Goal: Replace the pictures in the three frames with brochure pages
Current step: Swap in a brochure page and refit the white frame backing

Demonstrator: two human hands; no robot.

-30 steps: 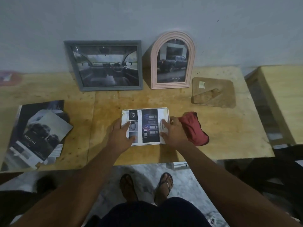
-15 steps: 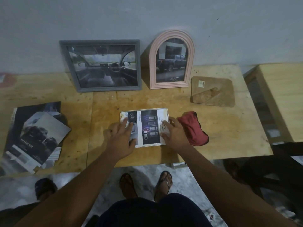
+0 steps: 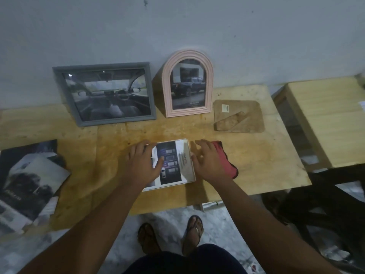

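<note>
White frame (image 3: 190, 165) lies flat on the table (image 3: 260, 167), near its front edge, with a brochure page (image 3: 172, 162) face-up on it, head view. Left hand (image 3: 142, 165) presses it, fingers spread flat; right hand (image 3: 207, 163) touches its right edge, fingers apart, slightly bent. Risk: the page slides crooked if a hand drags, as the backing board (image 3: 240, 116) lies well apart, unfitted.

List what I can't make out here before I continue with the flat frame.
Head view only:
Flat frame: left part under the left hand.
Red cloth: part hidden by the right hand.
Brochure pile: cut by the left edge, blurred.
Backing board sticker: too small to read.
</note>
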